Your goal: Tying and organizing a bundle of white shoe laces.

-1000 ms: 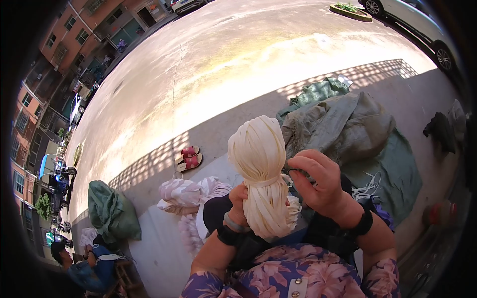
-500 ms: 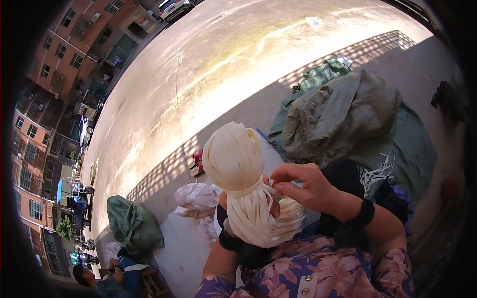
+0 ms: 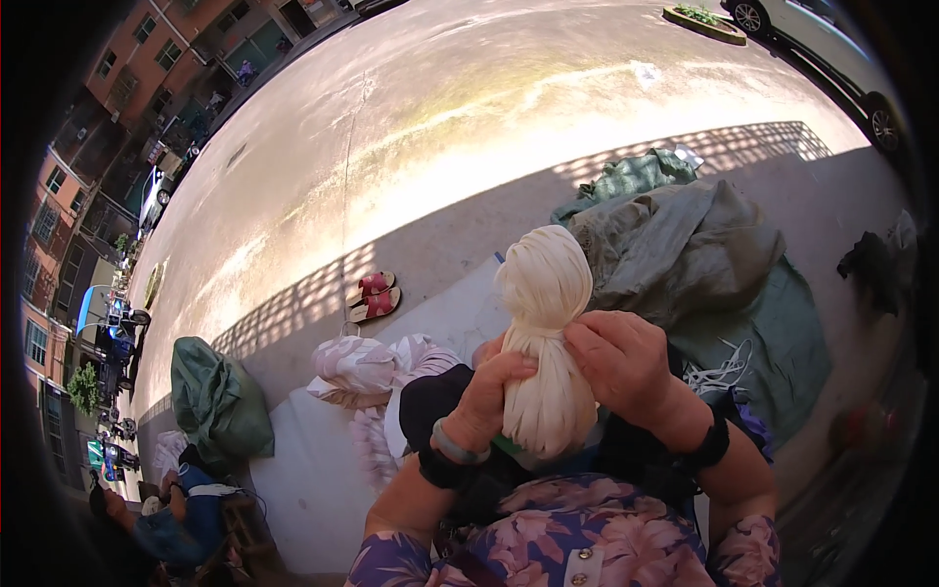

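Note:
A bundle of cream-coloured flat strips (image 3: 546,279) stands upright in front of me, rounded at the top and cinched round the middle by a strip. My left hand (image 3: 487,393) is closed on its left side, thumb lying across the front just below the cinched band. At the right end of that band, my right hand (image 3: 621,364) has its fingers bent and pressed against the bundle. Whether a loose strip end is pinched there is hidden. The lower part of the bundle fans out between my forearms.
Pink-and-white bundles (image 3: 357,370) lie to the left on a white sheet (image 3: 303,474), with red sandals (image 3: 375,296) beyond. Grey-green sacking (image 3: 675,249) and white cords (image 3: 722,370) lie right. A green sack (image 3: 220,401) and a seated person (image 3: 181,519) are far left.
The bundle now appears farther right and more upright, its lower strips gathered together. My left hand has come into sight on its side. My right hand's fingers have closed in at the band.

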Demonstrator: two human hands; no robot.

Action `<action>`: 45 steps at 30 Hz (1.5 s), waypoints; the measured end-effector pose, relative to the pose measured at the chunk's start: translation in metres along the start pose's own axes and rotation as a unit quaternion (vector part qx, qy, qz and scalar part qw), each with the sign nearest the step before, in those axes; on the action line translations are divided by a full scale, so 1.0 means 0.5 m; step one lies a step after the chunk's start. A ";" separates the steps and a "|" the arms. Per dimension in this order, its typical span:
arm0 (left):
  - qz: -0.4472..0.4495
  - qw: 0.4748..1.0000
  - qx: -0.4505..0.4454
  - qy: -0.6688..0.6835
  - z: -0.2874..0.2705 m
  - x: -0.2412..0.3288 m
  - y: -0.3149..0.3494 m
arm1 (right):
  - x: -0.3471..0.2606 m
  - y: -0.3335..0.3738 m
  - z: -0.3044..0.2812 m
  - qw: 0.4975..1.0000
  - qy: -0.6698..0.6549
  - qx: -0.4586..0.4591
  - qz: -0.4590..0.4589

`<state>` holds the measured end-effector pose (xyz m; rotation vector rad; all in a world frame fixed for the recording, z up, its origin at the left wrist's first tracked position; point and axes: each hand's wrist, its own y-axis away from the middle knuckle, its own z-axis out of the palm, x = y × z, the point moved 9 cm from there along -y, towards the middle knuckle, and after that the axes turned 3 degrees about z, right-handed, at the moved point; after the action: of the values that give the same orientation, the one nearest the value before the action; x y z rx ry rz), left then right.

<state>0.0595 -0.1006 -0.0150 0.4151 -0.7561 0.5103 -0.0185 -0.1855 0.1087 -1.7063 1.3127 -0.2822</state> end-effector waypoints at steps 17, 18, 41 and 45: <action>0.060 0.985 0.027 -0.162 0.023 0.046 0.023 | -0.038 -0.005 0.037 0.976 0.168 -0.100 -0.100; 0.060 0.985 0.027 -0.161 0.023 0.045 0.024 | -0.039 -0.004 0.038 0.973 0.178 -0.102 -0.106; 0.221 0.840 0.142 -0.475 0.057 0.099 0.042 | 0.099 0.073 0.078 0.778 -0.465 -0.048 0.420; 0.259 0.783 0.139 -0.548 0.084 0.078 0.032 | 0.121 0.086 0.084 0.698 -0.535 0.034 0.475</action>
<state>0.0518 -0.0990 0.0440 0.8048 -1.9807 0.9121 0.0060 -0.2150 0.0324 -0.6196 1.0061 1.1057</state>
